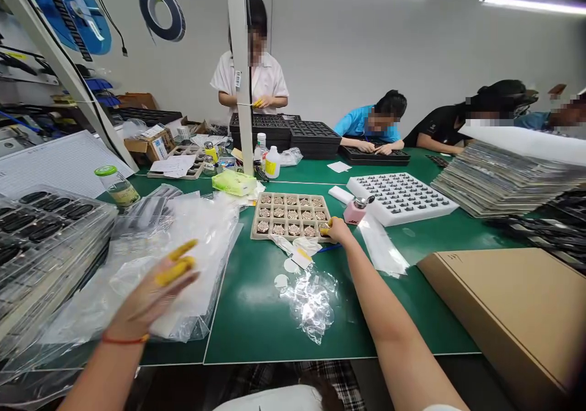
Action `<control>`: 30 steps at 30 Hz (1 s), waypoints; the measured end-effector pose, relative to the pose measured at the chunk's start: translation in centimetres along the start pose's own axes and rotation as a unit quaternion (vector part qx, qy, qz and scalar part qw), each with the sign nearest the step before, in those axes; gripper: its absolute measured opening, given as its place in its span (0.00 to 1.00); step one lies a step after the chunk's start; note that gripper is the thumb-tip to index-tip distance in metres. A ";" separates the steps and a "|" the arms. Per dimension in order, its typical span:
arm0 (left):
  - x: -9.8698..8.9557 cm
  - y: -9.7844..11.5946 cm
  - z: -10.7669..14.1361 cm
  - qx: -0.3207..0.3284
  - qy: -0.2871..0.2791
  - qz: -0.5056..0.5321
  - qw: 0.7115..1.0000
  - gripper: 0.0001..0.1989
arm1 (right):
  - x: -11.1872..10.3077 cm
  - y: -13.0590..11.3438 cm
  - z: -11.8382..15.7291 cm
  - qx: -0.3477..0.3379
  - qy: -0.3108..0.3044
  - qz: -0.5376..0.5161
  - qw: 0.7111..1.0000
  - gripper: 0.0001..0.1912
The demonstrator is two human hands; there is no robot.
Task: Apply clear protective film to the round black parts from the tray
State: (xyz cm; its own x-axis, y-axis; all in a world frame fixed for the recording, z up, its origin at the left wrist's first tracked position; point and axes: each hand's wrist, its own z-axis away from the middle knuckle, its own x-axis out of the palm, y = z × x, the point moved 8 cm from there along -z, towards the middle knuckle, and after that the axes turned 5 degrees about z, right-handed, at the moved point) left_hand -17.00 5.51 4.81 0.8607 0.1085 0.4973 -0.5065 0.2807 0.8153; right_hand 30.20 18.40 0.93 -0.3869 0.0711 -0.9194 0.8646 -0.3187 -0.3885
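Observation:
My right hand (pixel 337 230) reaches to the front right corner of a beige compartment tray (pixel 254 217). Its fingers, with yellow finger cots, close at a round piece in the corner cell, partly hidden by them. Round rose-gold pieces resembling watch cases (pixel 294 229) fill the other cells. Over clear plastic bags (pixel 187 295) at the left hovers my left hand (pixel 167 276), somewhat blurred, its yellow-covered fingers stretched out with nothing in them. In front of the tray lie white wrappings (pixel 300 252) and a heap of clear crumpled film (pixel 314 301).
A pink pump bottle (pixel 354 210) and a white foam tray (pixel 389 218) stand beyond my right hand. A cardboard box (pixel 508 289) occupies the right, stacked plastic trays (pixel 55 240) the left. A white post (pixel 241 93) rises behind the tray. Several co-workers sit or stand opposite.

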 end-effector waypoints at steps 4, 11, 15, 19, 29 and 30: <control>10.4 -8.5 -1.8 -0.144 -0.184 -0.071 0.970 0.26 | -0.4 -1.5 2.9 -0.034 0.042 -0.043 0.998 0.15; 15.6 -13.9 -4.3 -0.136 -0.301 -0.140 0.934 0.35 | 1.6 -11.8 14.1 -0.364 -0.048 -0.285 0.885 0.05; 14.9 -13.6 -5.0 -0.068 -0.301 -0.196 0.931 0.34 | 3.9 -13.0 15.9 -0.371 -0.107 -0.314 0.868 0.10; 14.3 -14.3 -4.5 -0.008 -0.315 -0.250 0.916 0.40 | 5.9 -11.6 14.8 -0.274 -0.138 -0.341 0.889 0.09; 14.2 -14.2 -4.0 -0.084 -0.310 -0.230 0.919 0.27 | 4.0 -10.2 15.3 -0.276 -0.081 -0.204 0.936 0.02; 14.2 -13.8 -3.9 -0.111 -0.317 -0.215 0.917 0.27 | 4.2 -9.4 14.8 -0.249 -0.086 -0.167 0.950 0.03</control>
State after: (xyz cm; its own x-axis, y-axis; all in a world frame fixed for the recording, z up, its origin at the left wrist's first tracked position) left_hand 2.41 6.87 -0.58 0.7393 -0.6147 0.2748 -0.0446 0.3625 0.9309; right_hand 15.72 7.70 1.62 -0.6759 -0.0789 -0.7327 0.7124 0.1844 -0.6771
